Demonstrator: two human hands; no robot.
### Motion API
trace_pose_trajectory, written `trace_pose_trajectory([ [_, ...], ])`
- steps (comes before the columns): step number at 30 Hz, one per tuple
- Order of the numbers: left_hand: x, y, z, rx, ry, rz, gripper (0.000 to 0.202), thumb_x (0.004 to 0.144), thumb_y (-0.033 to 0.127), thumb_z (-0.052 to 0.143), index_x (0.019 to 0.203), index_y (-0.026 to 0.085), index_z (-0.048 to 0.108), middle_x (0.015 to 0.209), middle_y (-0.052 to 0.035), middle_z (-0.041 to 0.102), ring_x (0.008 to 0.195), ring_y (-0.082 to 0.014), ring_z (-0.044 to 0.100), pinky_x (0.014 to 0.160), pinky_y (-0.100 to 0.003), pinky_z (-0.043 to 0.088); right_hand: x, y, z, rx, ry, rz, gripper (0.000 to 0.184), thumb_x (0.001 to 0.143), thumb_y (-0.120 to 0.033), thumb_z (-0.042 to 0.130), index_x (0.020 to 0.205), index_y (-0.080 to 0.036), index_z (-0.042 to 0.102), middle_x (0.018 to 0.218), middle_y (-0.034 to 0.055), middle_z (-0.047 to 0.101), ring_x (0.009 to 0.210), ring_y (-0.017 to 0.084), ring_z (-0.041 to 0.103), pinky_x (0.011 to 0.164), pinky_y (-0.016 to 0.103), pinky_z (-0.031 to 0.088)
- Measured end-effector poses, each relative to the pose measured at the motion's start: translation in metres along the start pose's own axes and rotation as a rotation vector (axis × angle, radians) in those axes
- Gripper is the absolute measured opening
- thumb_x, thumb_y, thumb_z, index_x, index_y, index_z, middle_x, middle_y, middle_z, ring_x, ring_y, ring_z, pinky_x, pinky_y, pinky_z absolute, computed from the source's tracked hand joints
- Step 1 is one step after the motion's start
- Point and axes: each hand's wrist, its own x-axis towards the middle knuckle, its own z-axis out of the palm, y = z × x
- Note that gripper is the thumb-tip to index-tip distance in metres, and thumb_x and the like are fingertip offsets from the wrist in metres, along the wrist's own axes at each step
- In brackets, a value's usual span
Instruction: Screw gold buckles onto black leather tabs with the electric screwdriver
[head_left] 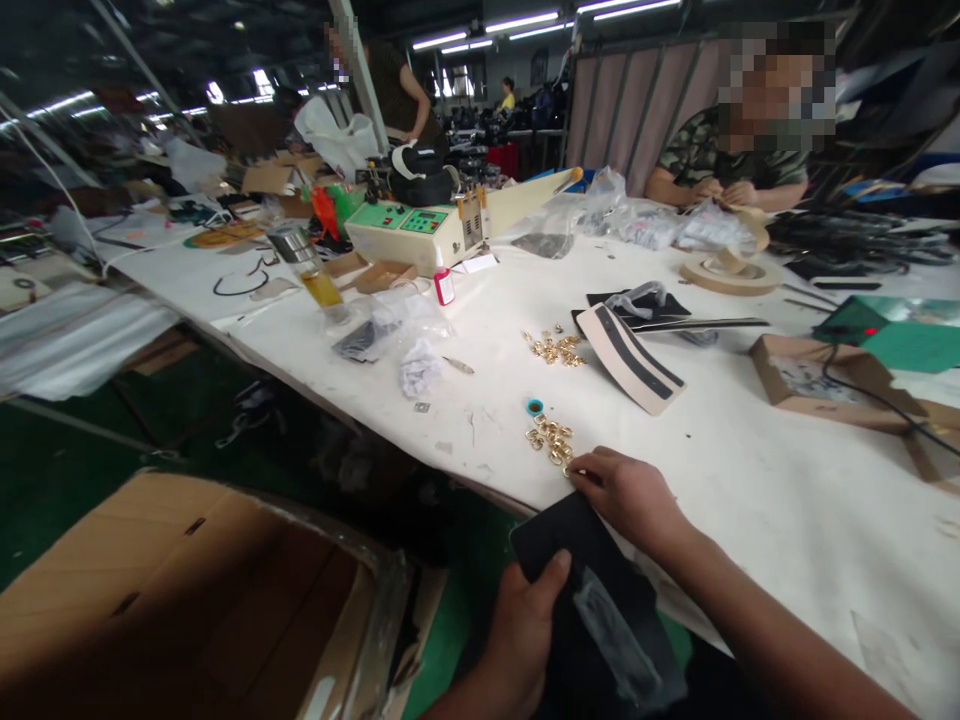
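Two things are in hand: a black panel [577, 560] and a pile of gold fittings [550, 438]. The panel is held off the edge of the table [750, 500], low in view, and is pinched by the left hand [517, 630], thumb pressed flat on its near face. It is judged light, thin and floppy. A shiny film seems to lie on it, so a grip near an edge is advised. The fittings lie by the table edge, at the curled fingertips of the right hand [626, 490]; whether one is pinched cannot be told. They are judged small, hard, smooth and easily scattered, best picked singly.
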Motion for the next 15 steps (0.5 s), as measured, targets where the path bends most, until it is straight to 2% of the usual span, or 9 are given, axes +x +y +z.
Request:
trace_pose_trajectory([
  [5,-0.002,0.002,-0.001,-0.007,-0.04,0.025,0.053,0.084,0.049,0.085,0.122,0.012,0.078,0.116,-0.0162,0.081,0.106,-0.035,0.077,0.101,-0.047,0.058,-0.005,0.0,-0.006,-0.044,-0.026,0.066,0.017,0.098,-0.033,0.059,0.1,-0.028,0.076,0.097,-0.0008,0.074,0.08,0.018,0.068,0.072,0.031,0.043],
  [9,-0.006,0.003,-0.001,0.001,-0.043,0.03,0.054,0.083,0.051,0.086,0.119,0.012,0.079,0.114,-0.0161,0.082,0.104,-0.0351,0.077,0.097,-0.046,0.06,-0.008,0.004,-0.012,-0.067,-0.06,0.16,0.014,0.094,-0.035,0.064,0.1,-0.029,0.075,0.097,-0.0016,0.074,0.083,0.019,0.067,0.072,0.031,0.041],
  [15,-0.01,0.003,0.0,0.029,-0.035,0.022,0.053,0.082,0.051,0.087,0.116,0.011,0.08,0.108,-0.0152,0.083,0.097,-0.0333,0.078,0.096,-0.045,0.06,-0.011,0.008,-0.018,-0.105,-0.018,0.23,0.015,0.091,-0.035,0.063,0.09,-0.028,0.076,0.098,0.0002,0.076,0.085,0.023,0.068,0.069,0.033,0.038],
])
